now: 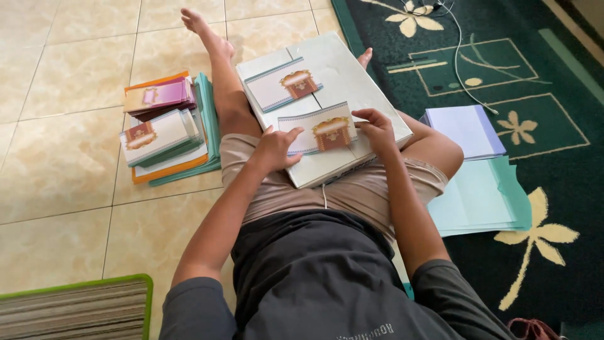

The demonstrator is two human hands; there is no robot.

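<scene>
A large pale board [352, 82] rests across my lap as I sit on the floor. On its near end lies a white card with a red and gold ornament [318, 129]. My left hand [275, 148] presses the card's left edge. The card's right edge is pinched by my right hand [375, 129]. A second card of the same kind [283, 84] lies farther up the board, untouched.
Stacks of pink, white, orange and teal cards [167, 129] sit on the tile floor to my left. On the green patterned carpet to my right lie lilac sheets [465, 129] and teal sheets [481, 198]. A white cable [462, 63] crosses the carpet. A striped mat [75, 308] lies near left.
</scene>
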